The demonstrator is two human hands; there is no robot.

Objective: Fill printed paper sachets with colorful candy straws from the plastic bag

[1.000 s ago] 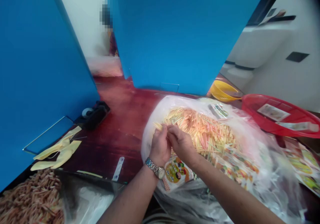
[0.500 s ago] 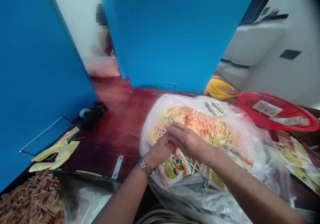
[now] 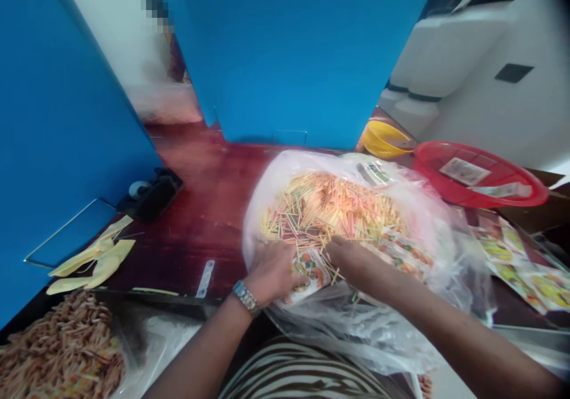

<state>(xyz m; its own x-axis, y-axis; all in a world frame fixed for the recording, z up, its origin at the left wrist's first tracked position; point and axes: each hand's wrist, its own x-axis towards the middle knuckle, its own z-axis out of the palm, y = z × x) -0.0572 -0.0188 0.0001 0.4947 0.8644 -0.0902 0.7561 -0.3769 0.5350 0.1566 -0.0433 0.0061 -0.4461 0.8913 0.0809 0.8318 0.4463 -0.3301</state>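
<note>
Left hand lying open and flat, right hand loosely curled with fingertips at the edge of the thin pastel sticks, neither clenched, both inside the mouth of a clear plastic bag. Glossy printed packet just beside the left hand, within the bag. Open, light-pressing palms best suited to such slender, loose, easily scattered sticks; dark red tabletop under the bag, red plastic basket just beyond it.

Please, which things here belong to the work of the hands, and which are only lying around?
In the work: left hand, right hand, clear plastic bag, coloured sticks, printed packet.

Lying around: red basket, yellow strainer, yellow gloves, black tape dispenser.
</note>
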